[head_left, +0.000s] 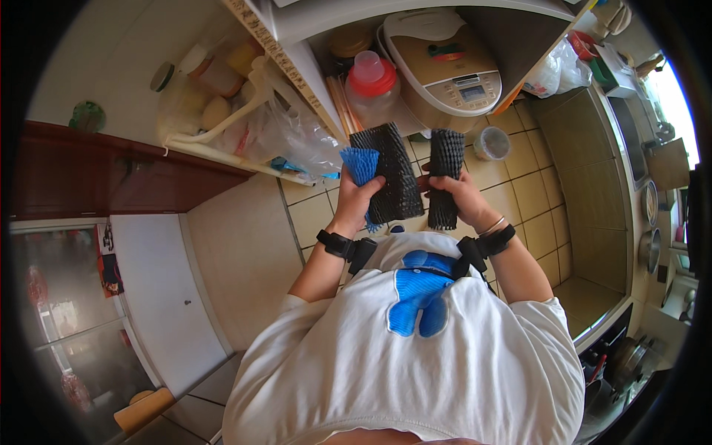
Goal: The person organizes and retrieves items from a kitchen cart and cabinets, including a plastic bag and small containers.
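In front of my chest, my left hand (354, 199) is closed around a wide black foam net sleeve (393, 167) and a smaller blue foam net sleeve (360, 165). The blue one lies against the black one's left side, its lower end showing below my thumb. My right hand (467, 199) grips a narrower black foam net sleeve (446, 153), held upright with the thumb across its front. A small gap separates the two black sleeves. Some fingers of both hands are hidden behind the netting.
Ahead, a cabinet shelf holds a gold-and-white rice cooker (445, 63) and a red-lidded plastic bottle (371, 74). A clear plastic tub (492, 143) stands on the tiled floor (528, 194). Plastic bags (304, 133) hang at left; a counter with a sink (629, 137) runs along the right.
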A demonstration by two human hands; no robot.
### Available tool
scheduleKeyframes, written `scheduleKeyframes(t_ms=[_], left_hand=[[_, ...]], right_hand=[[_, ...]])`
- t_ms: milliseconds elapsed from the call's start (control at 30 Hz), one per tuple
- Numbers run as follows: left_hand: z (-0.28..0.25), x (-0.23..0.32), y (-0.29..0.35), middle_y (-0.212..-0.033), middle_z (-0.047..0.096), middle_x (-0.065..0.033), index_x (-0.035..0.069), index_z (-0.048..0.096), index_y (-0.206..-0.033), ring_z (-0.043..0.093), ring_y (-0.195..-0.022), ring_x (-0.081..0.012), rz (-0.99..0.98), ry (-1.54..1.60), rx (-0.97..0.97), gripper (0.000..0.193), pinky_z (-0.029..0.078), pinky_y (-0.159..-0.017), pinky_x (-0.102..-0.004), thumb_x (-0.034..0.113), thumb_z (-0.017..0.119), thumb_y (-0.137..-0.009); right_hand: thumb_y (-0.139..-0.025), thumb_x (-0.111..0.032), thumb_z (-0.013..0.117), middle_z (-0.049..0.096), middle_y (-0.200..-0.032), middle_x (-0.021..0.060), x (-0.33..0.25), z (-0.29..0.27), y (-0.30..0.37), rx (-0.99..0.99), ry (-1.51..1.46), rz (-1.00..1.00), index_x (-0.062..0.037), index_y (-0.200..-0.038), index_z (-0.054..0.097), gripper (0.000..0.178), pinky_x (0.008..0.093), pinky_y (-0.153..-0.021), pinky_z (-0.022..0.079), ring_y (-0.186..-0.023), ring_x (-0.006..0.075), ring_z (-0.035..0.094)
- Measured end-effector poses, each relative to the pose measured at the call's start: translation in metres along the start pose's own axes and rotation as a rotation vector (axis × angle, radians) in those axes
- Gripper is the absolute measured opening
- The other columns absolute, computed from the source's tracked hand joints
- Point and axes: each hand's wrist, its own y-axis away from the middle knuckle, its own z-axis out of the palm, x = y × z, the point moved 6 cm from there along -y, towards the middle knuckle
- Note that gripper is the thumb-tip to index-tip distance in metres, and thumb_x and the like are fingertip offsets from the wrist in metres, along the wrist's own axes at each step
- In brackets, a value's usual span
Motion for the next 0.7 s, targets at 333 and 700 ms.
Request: scheduleKeyframes(t_ms=[333, 700], left_hand=[[-0.004, 0.0, 0.004, -0.107, 0.058, -0.01, 0.002, 0.046, -0.118, 0.056, -0.099, -0.0207, 0.233, -0.52, 0.084, 0.05, 0.044, -0.089, -0.0333, 0.003, 0.068, -0.074], [0.042, -0.002, 0.025, -0.116, 0.056, -0.0036, 0.002, 0.045, -0.128, 0.053, -0.105, -0.0135, -0.109, -0.028, -0.295, 0.043, 0.043, -0.095, -0.0296, 0.002, 0.055, -0.085]], right_hand=[[-0.085, -0.015, 0.068, 0.062, -0.096, 0.0058, -0.001, 0.002, 0.002, 0.122, 0.248, -0.053, -0.0016, -0.111, 0.052, 0.034, 0.026, -0.074, 0.05, -0.087, 0.0124, 0.06], [-0.09, -0.039, 0.057, 0.047, -0.128, 0.0178, 0.018, 0.019, -0.014, 0.174, 0.544, -0.169, -0.0009, -0.134, 0.032, 0.063, 0.0373, -0.099, 0.039, -0.118, 0.0278, 0.048]])
